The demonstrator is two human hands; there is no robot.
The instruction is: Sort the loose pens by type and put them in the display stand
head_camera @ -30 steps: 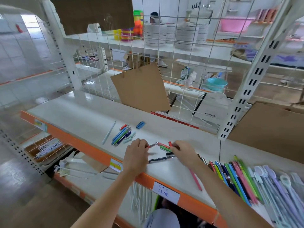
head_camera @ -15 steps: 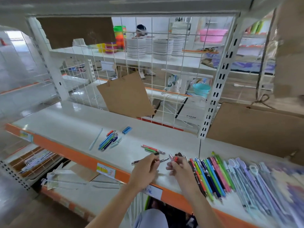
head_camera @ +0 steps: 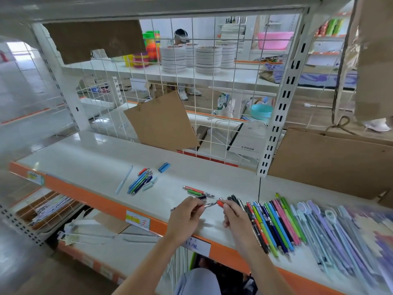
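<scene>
Both hands are over the front of the white shelf (head_camera: 89,158). Left hand (head_camera: 184,218) has its fingers curled around a thin silver pen (head_camera: 207,206), nib pointing right. Right hand (head_camera: 235,216) pinches a small red cap (head_camera: 220,202) just off that nib, not quite touching. Behind them lie a few loose pens (head_camera: 197,191), red and green with dark ones. Right of the hands there's a neat row (head_camera: 274,222) of mixed colours, and a smaller blue-green bunch (head_camera: 140,182) sits further left.

The pale pens (head_camera: 340,231) at the right are blurred and cut off; the shelf labels (head_camera: 196,245) are unreadable.
</scene>
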